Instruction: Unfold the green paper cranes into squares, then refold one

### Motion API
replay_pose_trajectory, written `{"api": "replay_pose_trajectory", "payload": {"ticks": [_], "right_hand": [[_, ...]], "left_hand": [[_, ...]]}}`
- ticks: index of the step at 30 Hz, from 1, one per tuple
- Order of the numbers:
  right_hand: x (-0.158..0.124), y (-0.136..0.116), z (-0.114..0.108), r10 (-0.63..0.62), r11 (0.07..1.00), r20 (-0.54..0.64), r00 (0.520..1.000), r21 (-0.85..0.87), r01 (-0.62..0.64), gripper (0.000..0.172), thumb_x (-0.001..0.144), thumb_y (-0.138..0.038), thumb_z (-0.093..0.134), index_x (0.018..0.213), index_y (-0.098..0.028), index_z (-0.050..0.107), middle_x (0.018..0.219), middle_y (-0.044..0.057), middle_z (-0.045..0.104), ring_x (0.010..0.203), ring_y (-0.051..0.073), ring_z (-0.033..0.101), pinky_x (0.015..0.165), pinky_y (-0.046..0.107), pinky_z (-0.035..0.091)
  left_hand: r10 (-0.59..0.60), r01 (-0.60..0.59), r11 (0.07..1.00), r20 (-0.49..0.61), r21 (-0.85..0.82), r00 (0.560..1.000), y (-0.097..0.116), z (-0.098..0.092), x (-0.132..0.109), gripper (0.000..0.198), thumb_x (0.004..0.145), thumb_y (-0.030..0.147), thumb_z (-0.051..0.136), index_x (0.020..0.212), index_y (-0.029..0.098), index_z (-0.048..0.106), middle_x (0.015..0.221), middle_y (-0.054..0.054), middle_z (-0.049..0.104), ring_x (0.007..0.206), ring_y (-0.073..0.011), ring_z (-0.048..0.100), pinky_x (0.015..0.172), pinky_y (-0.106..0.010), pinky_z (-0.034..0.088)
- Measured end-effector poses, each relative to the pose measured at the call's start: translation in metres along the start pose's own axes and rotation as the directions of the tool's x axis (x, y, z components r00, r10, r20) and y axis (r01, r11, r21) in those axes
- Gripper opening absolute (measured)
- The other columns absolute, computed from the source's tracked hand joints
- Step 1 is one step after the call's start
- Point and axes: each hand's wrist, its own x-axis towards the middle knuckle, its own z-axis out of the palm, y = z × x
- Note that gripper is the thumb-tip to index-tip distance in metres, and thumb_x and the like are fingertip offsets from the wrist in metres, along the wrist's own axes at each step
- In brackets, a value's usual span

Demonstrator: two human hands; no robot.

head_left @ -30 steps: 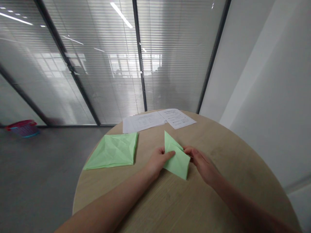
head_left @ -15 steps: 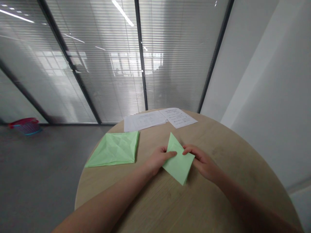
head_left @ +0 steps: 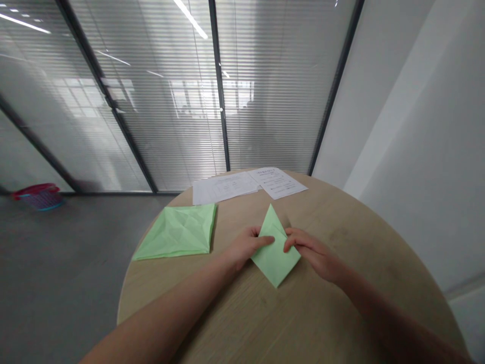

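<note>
A folded sheet of light green paper point(head_left: 276, 260), kite-shaped with one point away from me, is between my hands over the round wooden table. My left hand point(head_left: 248, 246) grips its left edge, thumb flat on top and the other fingers hidden beneath. At the right edge my right hand point(head_left: 308, 248) pinches the paper, its fingers bent over the side. A faint crease line runs near the upper right edge. To the left lies a larger piece of creased green paper point(head_left: 182, 232), folded into layers.
Printed white sheets point(head_left: 227, 187) lie at the far edge of the round table point(head_left: 341, 303). A red and blue basket point(head_left: 40, 196) stands on the grey floor at left. Behind the table are glass panels with blinds point(head_left: 182, 136); a white wall point(head_left: 428, 151) rises at right.
The green paper has turned slightly, so its near point has swung to the left and its far point a little right. My right hand's fingers have shifted lower along its edge.
</note>
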Motion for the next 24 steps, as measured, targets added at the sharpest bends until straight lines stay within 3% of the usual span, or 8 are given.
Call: {"api": "replay_pose_trajectory", "payload": {"ticks": [3,10,13,18,24], "right_hand": [[0.001,0.003,-0.003,-0.034,0.998,0.0,0.999,-0.048,0.034,0.023,0.097,-0.017,0.047,0.097,-0.022,0.069,0.128,0.007,0.064,0.117,0.019,0.061,0.1,0.032,0.049],[-0.002,-0.004,-0.007,-0.01,0.996,0.118,0.993,-0.091,0.021,0.025,0.088,-0.014,0.057,0.104,-0.025,0.073,0.118,0.006,0.067,0.111,0.02,0.064,0.091,0.03,0.053],[-0.002,-0.006,-0.005,0.007,0.998,0.099,0.995,-0.067,0.0,0.022,0.09,-0.019,0.058,0.104,-0.025,0.074,0.114,0.006,0.068,0.107,0.021,0.065,0.089,0.031,0.054],[-0.001,-0.005,0.009,0.108,0.994,0.017,0.994,0.018,-0.108,0.03,0.098,-0.034,0.057,0.124,-0.025,0.069,0.122,0.008,0.068,0.106,0.021,0.065,0.09,0.032,0.054],[0.0,0.006,0.022,0.28,0.946,-0.082,0.956,0.194,-0.261,0.035,0.094,-0.048,0.065,0.119,-0.023,0.062,0.083,0.001,0.059,0.075,0.015,0.058,0.066,0.024,0.047]], "left_hand": [[-0.014,0.015,0.999,0.004,-0.031,1.0,0.0,-0.001,0.0,0.035,0.065,0.036,0.089,0.086,0.012,0.076,0.084,-0.01,0.077,0.069,-0.0187,0.068,0.071,-0.031,0.052],[-0.043,0.046,0.997,0.062,-0.057,0.997,-0.001,-0.004,0.001,0.039,0.064,0.037,0.09,0.089,0.012,0.076,0.083,-0.01,0.077,0.068,-0.0189,0.067,0.071,-0.031,0.052],[-0.026,0.029,0.999,0.069,-0.045,0.997,-0.002,-0.003,0.0,0.037,0.065,0.037,0.089,0.089,0.012,0.076,0.083,-0.01,0.077,0.068,-0.0182,0.066,0.07,-0.031,0.051],[0.011,-0.012,1.0,0.058,0.021,0.998,-0.003,0.002,-0.001,0.036,0.069,0.04,0.086,0.089,0.012,0.076,0.086,-0.01,0.076,0.07,-0.0183,0.066,0.07,-0.03,0.049],[0.053,-0.053,0.997,-0.004,0.054,0.999,-0.002,0.01,-0.004,0.029,0.074,0.038,0.081,0.089,0.014,0.075,0.084,-0.008,0.074,0.068,-0.0182,0.064,0.067,-0.03,0.048]]}}
